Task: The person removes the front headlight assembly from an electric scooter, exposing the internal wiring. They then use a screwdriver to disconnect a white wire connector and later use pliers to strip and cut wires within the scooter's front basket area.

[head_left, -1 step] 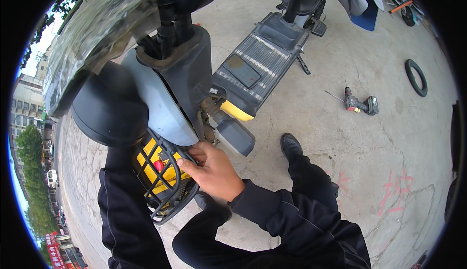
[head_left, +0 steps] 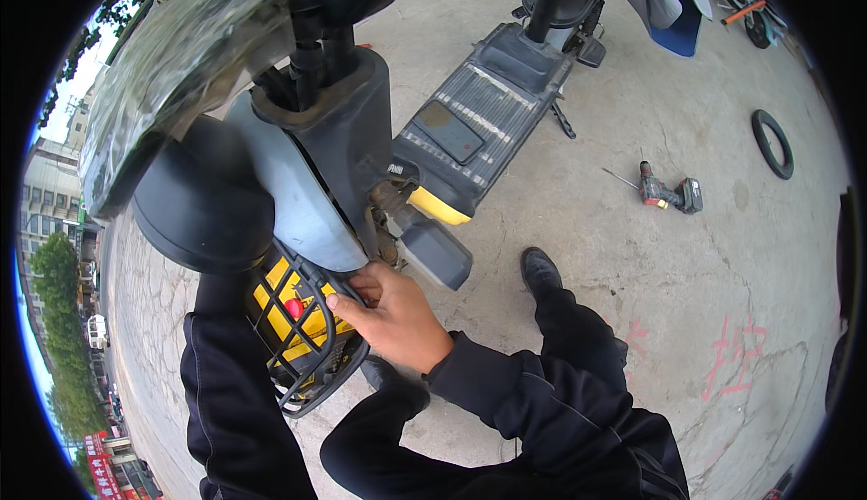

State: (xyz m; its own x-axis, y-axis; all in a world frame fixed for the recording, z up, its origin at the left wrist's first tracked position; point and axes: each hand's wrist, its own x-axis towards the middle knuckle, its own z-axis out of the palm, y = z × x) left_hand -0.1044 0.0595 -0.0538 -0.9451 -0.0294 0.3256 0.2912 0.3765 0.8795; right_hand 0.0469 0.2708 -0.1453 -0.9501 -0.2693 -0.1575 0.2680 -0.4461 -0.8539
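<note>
My right hand (head_left: 397, 315) has its thumb and fingers closed around a bar of the black metal front basket (head_left: 322, 355), just below the light blue front panel (head_left: 307, 215) of an electric scooter. Its inner fingertips are partly hidden by the panel's lower edge. Inside the basket lies something yellow (head_left: 305, 315) with a red round knob (head_left: 294, 308). My left sleeve (head_left: 235, 401) reaches up to a smooth black dome-shaped part (head_left: 203, 206), which hides my left hand entirely. Above the dome spreads a clear, creased windshield (head_left: 181, 75).
A grey-black housing (head_left: 435, 254) juts out beside the front panel. Behind it runs the ribbed footboard (head_left: 506, 93). On the concrete at right lie a cordless drill (head_left: 664, 190) and a black tyre (head_left: 773, 144). My shoe (head_left: 540, 271) stands near the housing.
</note>
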